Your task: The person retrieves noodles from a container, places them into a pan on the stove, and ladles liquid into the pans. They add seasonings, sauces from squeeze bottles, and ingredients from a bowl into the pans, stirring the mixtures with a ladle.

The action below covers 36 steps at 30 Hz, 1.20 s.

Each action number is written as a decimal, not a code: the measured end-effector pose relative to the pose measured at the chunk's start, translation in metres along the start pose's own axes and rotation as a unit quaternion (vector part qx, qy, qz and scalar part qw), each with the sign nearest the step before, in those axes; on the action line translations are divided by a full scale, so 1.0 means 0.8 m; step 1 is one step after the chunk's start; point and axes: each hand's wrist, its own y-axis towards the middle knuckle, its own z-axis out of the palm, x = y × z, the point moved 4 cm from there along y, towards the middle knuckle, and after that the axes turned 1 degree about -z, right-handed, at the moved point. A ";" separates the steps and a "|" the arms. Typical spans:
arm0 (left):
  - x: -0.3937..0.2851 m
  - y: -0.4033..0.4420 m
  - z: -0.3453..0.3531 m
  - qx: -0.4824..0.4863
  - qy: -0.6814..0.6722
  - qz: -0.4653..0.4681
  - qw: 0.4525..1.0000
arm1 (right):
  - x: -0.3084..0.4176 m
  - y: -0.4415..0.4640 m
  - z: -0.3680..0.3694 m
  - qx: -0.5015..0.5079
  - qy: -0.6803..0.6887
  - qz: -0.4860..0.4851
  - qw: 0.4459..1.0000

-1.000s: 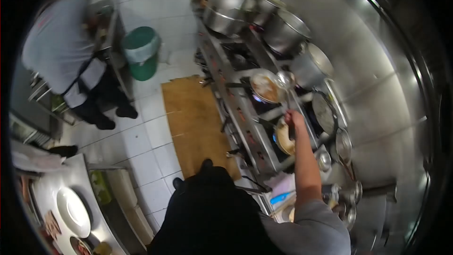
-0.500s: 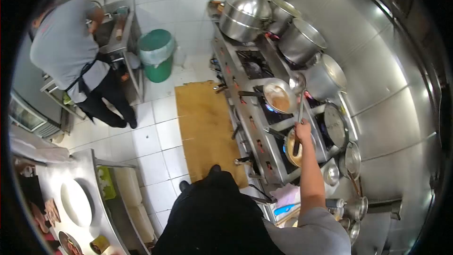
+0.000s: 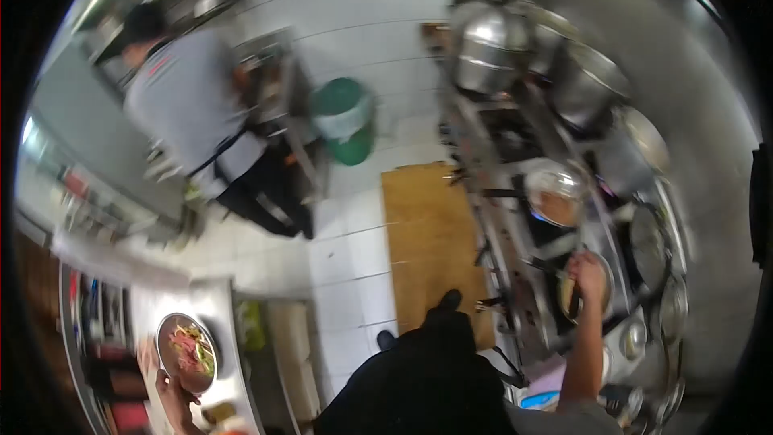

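Note:
My right hand (image 3: 588, 272) is closed around the handle of a metal ladle (image 3: 571, 184). The ladle's bowl is over the frying pan (image 3: 555, 208), which holds something brownish and sits on a lit burner. Below my right hand is a second pan (image 3: 600, 306) with pale contents, partly covered by hand and handle. At the lower left, my left hand (image 3: 171, 399) grips the near edge of a round plate (image 3: 193, 383) with pink strips and green pieces on it. The plate is tilted over the steel counter; its underside is hidden.
Large pots (image 3: 584, 84) line the back of the stove (image 3: 527, 306). A co-worker (image 3: 189, 105) in grey stands at a sink bench, facing away. A green bin (image 3: 345, 117) stands beyond the brown floor mat (image 3: 431, 234). The counter (image 3: 145, 302) runs along the left.
The view has swung left. The ladle's bowl has moved from beside the frying pan to over it. The plate of food has come up from the bottom edge, with my left hand now visible on it.

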 end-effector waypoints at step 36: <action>-0.318 -0.394 1.263 0.420 0.055 0.827 0.369 | 0.039 -0.071 0.044 -0.149 -0.511 0.027 0.846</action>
